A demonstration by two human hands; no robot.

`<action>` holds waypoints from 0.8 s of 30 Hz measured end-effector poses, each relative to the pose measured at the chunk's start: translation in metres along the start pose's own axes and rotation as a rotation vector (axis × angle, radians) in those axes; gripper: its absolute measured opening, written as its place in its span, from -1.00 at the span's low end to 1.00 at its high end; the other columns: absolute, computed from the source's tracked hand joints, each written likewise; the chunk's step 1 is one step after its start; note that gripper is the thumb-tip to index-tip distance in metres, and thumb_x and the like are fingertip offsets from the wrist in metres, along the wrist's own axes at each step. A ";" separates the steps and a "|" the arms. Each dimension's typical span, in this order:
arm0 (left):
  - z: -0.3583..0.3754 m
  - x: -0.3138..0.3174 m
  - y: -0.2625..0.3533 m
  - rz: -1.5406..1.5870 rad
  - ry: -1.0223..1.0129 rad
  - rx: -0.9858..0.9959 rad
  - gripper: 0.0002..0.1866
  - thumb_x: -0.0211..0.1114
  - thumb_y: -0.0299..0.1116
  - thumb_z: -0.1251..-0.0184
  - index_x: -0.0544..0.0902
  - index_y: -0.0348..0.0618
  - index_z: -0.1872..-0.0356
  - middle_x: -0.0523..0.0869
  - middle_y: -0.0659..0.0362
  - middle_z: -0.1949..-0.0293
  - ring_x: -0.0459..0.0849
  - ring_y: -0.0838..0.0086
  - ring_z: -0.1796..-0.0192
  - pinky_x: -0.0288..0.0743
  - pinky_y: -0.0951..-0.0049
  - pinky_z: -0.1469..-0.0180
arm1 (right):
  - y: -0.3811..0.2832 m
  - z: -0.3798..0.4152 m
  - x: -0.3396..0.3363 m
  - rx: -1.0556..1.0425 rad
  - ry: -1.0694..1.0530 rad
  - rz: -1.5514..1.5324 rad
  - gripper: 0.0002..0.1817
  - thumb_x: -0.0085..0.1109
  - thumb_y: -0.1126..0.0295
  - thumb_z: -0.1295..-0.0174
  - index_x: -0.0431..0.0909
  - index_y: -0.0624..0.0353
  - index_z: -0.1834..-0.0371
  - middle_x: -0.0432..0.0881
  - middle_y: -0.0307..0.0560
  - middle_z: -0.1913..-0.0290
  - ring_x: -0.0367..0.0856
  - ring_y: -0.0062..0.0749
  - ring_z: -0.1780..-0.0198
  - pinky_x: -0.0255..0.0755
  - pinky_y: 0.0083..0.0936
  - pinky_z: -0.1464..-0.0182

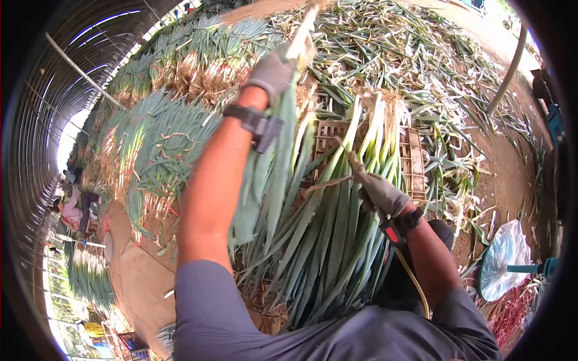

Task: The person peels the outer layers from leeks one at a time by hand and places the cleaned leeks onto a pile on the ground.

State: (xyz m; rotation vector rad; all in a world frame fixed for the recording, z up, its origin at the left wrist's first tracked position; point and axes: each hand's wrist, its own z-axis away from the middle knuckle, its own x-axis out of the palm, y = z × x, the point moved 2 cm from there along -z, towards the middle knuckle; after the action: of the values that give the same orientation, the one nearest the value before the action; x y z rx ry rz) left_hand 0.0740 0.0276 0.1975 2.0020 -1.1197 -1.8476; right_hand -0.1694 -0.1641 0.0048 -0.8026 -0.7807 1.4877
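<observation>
My left hand (274, 72), in a grey glove, is raised and shut on the pale lower stalk of a long green onion (283, 150) whose leaves hang down along my forearm. My right hand (380, 194), also gloved, grips a thin pointed tool (348, 157) with a yellow hose (414, 280) trailing back along my arm. Its tip sits against a bundle of green onions (337, 240) lying across a tan plastic crate (414, 162) in front of me. Both wrists wear dark bands.
Stacked green onions with roots (162, 132) fill the left. Trimmed leaves litter the dirt floor (421, 54) beyond the crate. A plastic-covered fan (504, 260) stands at right. Another person (72, 210) crouches far left under the curved greenhouse frame (54, 90).
</observation>
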 end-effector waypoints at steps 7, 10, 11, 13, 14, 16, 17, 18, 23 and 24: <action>0.063 0.202 -0.162 -0.030 -0.332 -0.212 -0.43 0.28 -0.15 -0.39 0.55 -0.07 -0.39 0.70 -0.19 -0.18 0.69 -0.06 -0.21 0.57 0.18 -0.25 | -0.015 0.016 -0.031 -0.002 -0.057 0.289 -0.44 -0.04 -0.16 -0.54 0.51 0.22 0.16 0.49 -0.23 0.55 0.43 -0.56 0.68 0.25 -0.53 0.71; 0.111 0.222 -0.194 0.052 -0.301 -0.332 -0.36 0.42 -0.15 -0.28 0.56 -0.08 -0.39 0.71 -0.13 -0.21 0.69 -0.02 -0.22 0.56 0.20 -0.27 | -0.016 0.011 -0.025 0.019 -0.116 0.481 -0.43 -0.07 -0.11 -0.53 0.54 0.29 0.05 0.53 -0.18 0.45 0.52 -0.50 0.58 0.35 -0.45 0.62; 0.127 0.212 -0.174 -0.012 -0.228 -0.350 -0.31 0.45 -0.21 -0.23 0.52 -0.09 -0.42 0.71 -0.10 -0.23 0.69 0.02 -0.23 0.56 0.20 -0.28 | -0.010 0.003 -0.022 0.010 -0.127 0.519 -0.40 -0.09 -0.13 -0.51 0.56 0.32 0.06 0.55 -0.15 0.47 0.54 -0.46 0.59 0.39 -0.42 0.59; 0.136 0.214 -0.184 -0.074 -0.223 -0.370 -0.27 0.45 -0.16 -0.20 0.50 -0.07 -0.44 0.70 -0.14 -0.23 0.69 0.00 -0.24 0.56 0.16 -0.29 | -0.013 -0.001 -0.015 0.045 -0.146 0.585 -0.37 -0.12 -0.14 -0.48 0.56 0.33 0.13 0.55 -0.12 0.50 0.55 -0.42 0.59 0.45 -0.38 0.53; 0.135 0.215 -0.187 -0.105 -0.217 -0.374 -0.25 0.45 -0.14 -0.19 0.49 -0.06 -0.45 0.69 -0.15 -0.23 0.68 -0.01 -0.25 0.56 0.14 -0.29 | -0.017 -0.003 -0.010 0.026 -0.163 0.597 -0.38 -0.13 -0.15 -0.48 0.56 0.32 0.15 0.54 -0.12 0.51 0.54 -0.43 0.59 0.44 -0.38 0.53; 0.130 0.215 -0.187 -0.136 -0.247 -0.369 -0.29 0.47 -0.16 -0.18 0.52 -0.09 -0.40 0.70 -0.14 -0.21 0.69 -0.01 -0.24 0.56 0.13 -0.28 | -0.018 -0.011 -0.002 -0.009 -0.198 0.622 -0.38 -0.15 -0.15 -0.48 0.55 0.30 0.18 0.53 -0.13 0.52 0.53 -0.43 0.60 0.44 -0.39 0.54; 0.121 0.214 -0.188 -0.143 -0.303 -0.381 -0.30 0.48 -0.19 -0.19 0.53 -0.12 -0.39 0.71 -0.13 -0.20 0.69 0.00 -0.23 0.56 0.15 -0.28 | -0.011 -0.023 0.001 -0.005 -0.212 0.621 -0.38 -0.16 -0.16 -0.48 0.54 0.28 0.22 0.51 -0.15 0.53 0.51 -0.42 0.61 0.47 -0.41 0.51; 0.112 0.209 -0.183 -0.149 -0.356 -0.392 -0.32 0.48 -0.22 -0.21 0.53 -0.15 -0.38 0.72 -0.13 -0.19 0.69 0.00 -0.23 0.55 0.17 -0.28 | -0.018 -0.020 0.004 0.000 -0.198 0.610 -0.37 -0.16 -0.16 -0.47 0.55 0.29 0.22 0.52 -0.14 0.52 0.53 -0.41 0.59 0.50 -0.40 0.49; 0.082 0.203 -0.186 -0.069 -0.455 -0.255 -0.36 0.51 -0.10 -0.22 0.61 -0.23 -0.26 0.77 -0.07 -0.14 0.73 0.09 -0.17 0.56 0.24 -0.21 | -0.042 -0.023 0.014 -0.009 -0.104 0.619 -0.32 -0.14 -0.19 -0.46 0.57 0.36 0.16 0.59 -0.07 0.44 0.65 -0.35 0.47 0.60 -0.34 0.37; 0.084 0.202 -0.179 -0.068 -0.448 -0.246 -0.36 0.50 -0.10 -0.23 0.60 -0.24 -0.28 0.76 -0.07 -0.14 0.73 0.10 -0.16 0.56 0.24 -0.20 | -0.041 -0.030 0.011 0.001 -0.088 0.622 -0.30 -0.14 -0.20 -0.45 0.58 0.37 0.13 0.61 -0.05 0.42 0.67 -0.33 0.44 0.60 -0.32 0.35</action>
State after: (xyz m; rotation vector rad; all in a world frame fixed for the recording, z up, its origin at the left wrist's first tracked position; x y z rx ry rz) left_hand 0.0536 0.0524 -0.0828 1.5525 -0.8682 -2.4130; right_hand -0.1223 -0.1498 0.0227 -1.0424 -0.6183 2.0837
